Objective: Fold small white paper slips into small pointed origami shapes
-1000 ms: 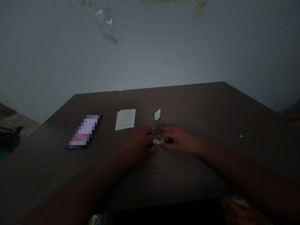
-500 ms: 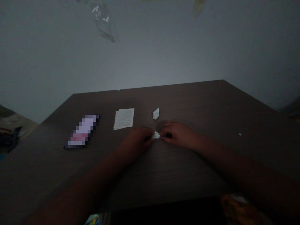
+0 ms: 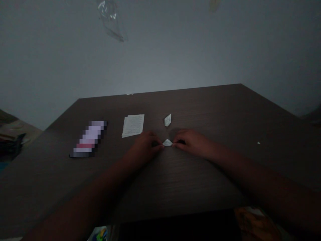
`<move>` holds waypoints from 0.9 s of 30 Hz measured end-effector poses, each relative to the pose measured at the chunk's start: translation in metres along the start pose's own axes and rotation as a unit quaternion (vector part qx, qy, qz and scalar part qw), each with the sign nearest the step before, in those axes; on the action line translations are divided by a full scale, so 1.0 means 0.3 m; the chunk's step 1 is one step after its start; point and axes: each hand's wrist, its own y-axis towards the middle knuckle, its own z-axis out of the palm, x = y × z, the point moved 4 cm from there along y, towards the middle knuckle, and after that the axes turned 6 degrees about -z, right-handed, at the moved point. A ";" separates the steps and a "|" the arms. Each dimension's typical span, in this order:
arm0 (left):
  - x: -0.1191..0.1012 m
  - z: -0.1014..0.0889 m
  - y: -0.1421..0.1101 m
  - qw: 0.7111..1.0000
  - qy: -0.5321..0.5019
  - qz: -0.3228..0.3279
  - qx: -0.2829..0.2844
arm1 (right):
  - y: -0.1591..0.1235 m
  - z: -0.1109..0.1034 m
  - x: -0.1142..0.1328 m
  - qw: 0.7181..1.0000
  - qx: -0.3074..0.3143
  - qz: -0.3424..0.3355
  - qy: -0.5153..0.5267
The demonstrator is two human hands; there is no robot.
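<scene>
A small piece of folded paper, roughly triangular, sits between my two hands just over the table. My left hand pinches its left corner between thumb and fingers. At the right corner, my right hand holds it in the same kind of pinch. Beyond the hands lies another folded paper piece with pointed ends. A stack of printed paper sheets rests to the left, just past my left hand.
A phone with a lit, blurred-out screen lies on the left of the dark wooden table. A tiny paper scrap is on the right. Behind the table rises a wall with a clear plastic bag on it.
My fingers have shifted outward to the paper's two corners, and more of its triangular shape shows now. The other things on the table have stayed in place.
</scene>
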 end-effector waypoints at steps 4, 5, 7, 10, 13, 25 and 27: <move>0.006 -0.006 0.000 1.000 0.000 -0.026 0.004 | 0.000 -0.002 0.015 0.999 0.011 0.033 -0.014; 0.005 -0.007 -0.003 1.000 0.003 -0.027 0.008 | -0.001 -0.003 0.020 0.999 0.009 0.042 -0.020; -0.001 -0.011 -0.008 1.000 0.016 -0.023 0.012 | -0.004 -0.003 0.031 0.998 0.004 0.057 -0.032; -0.013 -0.014 -0.017 0.999 0.037 -0.019 0.010 | -0.007 -0.001 0.047 0.996 -0.007 0.077 -0.043; -0.019 -0.008 -0.017 0.998 0.049 -0.026 0.005 | -0.005 0.006 0.059 0.993 -0.012 0.104 -0.060; -0.044 0.014 -0.024 0.997 0.058 -0.042 -0.006 | -0.002 0.039 0.055 0.989 -0.048 0.111 -0.081; -0.048 0.016 -0.024 0.997 0.067 -0.041 -0.006 | -0.004 0.042 0.052 0.990 -0.054 0.107 -0.078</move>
